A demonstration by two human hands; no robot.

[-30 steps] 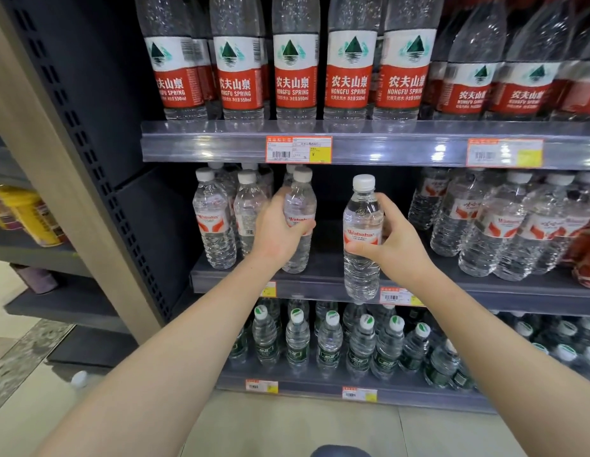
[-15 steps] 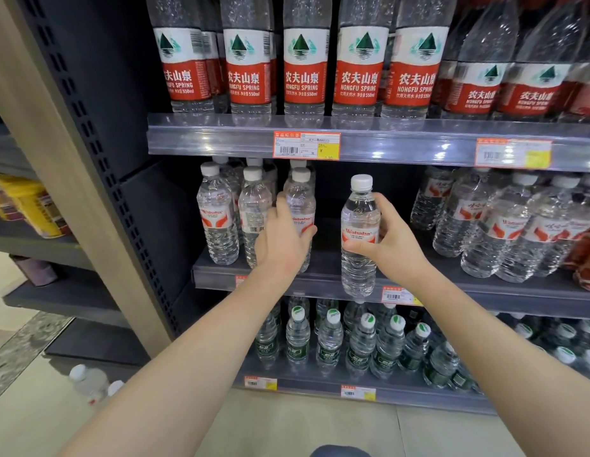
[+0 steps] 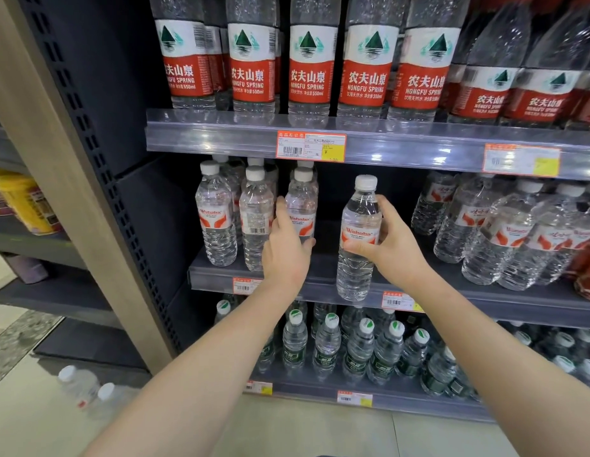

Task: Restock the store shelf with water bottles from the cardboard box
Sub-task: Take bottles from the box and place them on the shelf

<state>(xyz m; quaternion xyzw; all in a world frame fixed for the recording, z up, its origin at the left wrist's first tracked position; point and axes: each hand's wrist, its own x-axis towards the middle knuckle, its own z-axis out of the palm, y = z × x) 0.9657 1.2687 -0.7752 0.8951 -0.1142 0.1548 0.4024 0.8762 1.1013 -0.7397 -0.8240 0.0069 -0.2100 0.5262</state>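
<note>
Upright white-capped water bottle (image 3: 354, 278) at middle shelf (image 3: 504, 303) front edge

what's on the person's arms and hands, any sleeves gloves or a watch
Nothing worn that shows: the left hand and right hand are ungloved, with no rings or watch visible, and no sleeve shows on the left forearm or right forearm.

Top-shelf btls (image 3: 308, 67) w/ caps past frame edge; 2 floor btls (image 3: 77, 385) blurry.

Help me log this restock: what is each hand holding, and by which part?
Left hand grips the row's third bottle around its label; right hand holds the lone bottle at its label.
</note>
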